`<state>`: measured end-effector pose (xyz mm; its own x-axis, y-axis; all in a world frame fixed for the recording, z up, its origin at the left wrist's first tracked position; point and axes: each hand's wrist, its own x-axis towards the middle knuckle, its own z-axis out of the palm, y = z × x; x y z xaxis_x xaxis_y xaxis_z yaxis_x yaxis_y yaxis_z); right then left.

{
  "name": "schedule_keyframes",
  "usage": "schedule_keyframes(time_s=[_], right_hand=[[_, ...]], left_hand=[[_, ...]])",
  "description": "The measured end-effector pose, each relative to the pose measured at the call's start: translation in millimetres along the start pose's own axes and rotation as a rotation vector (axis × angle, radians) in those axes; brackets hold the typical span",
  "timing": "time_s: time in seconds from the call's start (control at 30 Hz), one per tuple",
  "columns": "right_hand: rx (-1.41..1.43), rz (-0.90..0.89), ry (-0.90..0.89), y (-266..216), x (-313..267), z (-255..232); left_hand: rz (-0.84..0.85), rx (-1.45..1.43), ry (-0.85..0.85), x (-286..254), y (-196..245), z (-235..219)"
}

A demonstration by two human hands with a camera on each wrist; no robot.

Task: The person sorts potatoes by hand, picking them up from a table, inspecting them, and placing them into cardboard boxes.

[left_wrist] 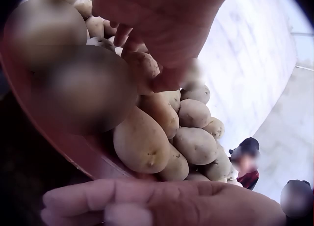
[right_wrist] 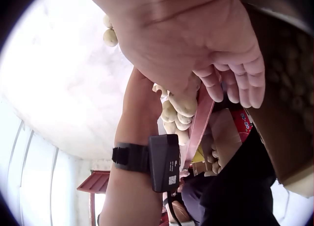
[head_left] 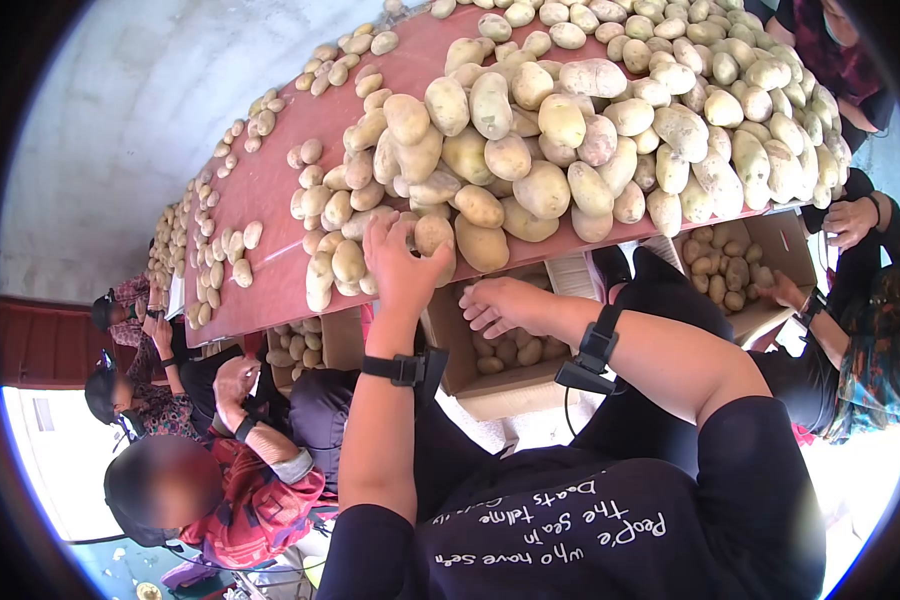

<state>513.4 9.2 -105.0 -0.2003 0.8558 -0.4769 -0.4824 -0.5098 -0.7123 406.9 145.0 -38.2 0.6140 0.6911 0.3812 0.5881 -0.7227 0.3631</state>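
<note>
At the table's near edge my left hand (head_left: pixel 398 262) has its thumb and fingers curled round a potato (head_left: pixel 433 234). The left wrist view shows the same hand (left_wrist: pixel 167 27) from above, its fingertips against a potato (left_wrist: pixel 142 64) in the heap. My right hand (head_left: pixel 507 305) hangs over a cardboard box (head_left: pixel 505 398) below the table edge, fingers loosely extended, holding nothing. Several potatoes (head_left: pixel 515 350) lie inside that box. In the right wrist view the palm of this right hand (right_wrist: pixel 196 49) shows, its fingers beside the box.
A large heap of potatoes (head_left: pixel 610 130) spreads over the red table (head_left: pixel 290 185). Another box (head_left: pixel 785 235) of potatoes stands to the right, and one more (head_left: pixel 345 338) to the left. People sit on both sides, including a person in a red sleeve (head_left: pixel 260 495) at the left.
</note>
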Motion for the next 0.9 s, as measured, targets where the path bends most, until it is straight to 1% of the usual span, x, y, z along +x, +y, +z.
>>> schedule_keyframes(time_s=[0.13, 0.23, 0.27, 0.37, 0.4, 0.5, 0.53, 0.63, 0.67, 0.77, 0.8, 0.9], right_hand=[[0.295, -0.021, -0.118, -7, -2, -2], [0.492, -0.082, -0.175, -21, -17, 8], [0.553, -0.107, -0.187, -24, -21, 12], [0.478, -0.144, -0.191, -3, -4, 1], [0.446, -0.136, -0.178, 1, -1, 0], [0.37, -0.093, -0.146, 3, 0, -1], [0.359, -0.07, -0.138, 2, -2, 0], [0.379, -0.019, -0.116, -6, -7, 2], [0.397, -0.004, -0.106, -8, -8, 1], [0.557, -0.054, -0.183, -9, -9, -1], [0.594, -0.068, -0.194, -9, -10, 0], [0.662, -0.094, -0.211, -12, -11, 3]], left_hand=[[0.094, -0.041, -0.03, -24, 5, -16], [0.108, -0.117, -0.177, -49, 16, -27], [0.131, -0.085, -0.232, -55, 19, -29], [0.082, -0.119, -0.242, -66, 20, -25], [0.084, -0.173, -0.172, -63, 13, -19], [0.071, -0.203, -0.054, -37, 4, -9], [0.018, -0.168, -0.086, -28, 5, -11], [-0.106, -0.223, -0.003, -7, 13, -5], [-0.133, -0.305, 0.002, -2, 17, -4], [-0.034, -0.341, 0.147, 6, 43, -7], [-0.066, -0.393, 0.112, 6, 50, -9], [0.067, -0.173, 0.046, 0, 43, 3]])
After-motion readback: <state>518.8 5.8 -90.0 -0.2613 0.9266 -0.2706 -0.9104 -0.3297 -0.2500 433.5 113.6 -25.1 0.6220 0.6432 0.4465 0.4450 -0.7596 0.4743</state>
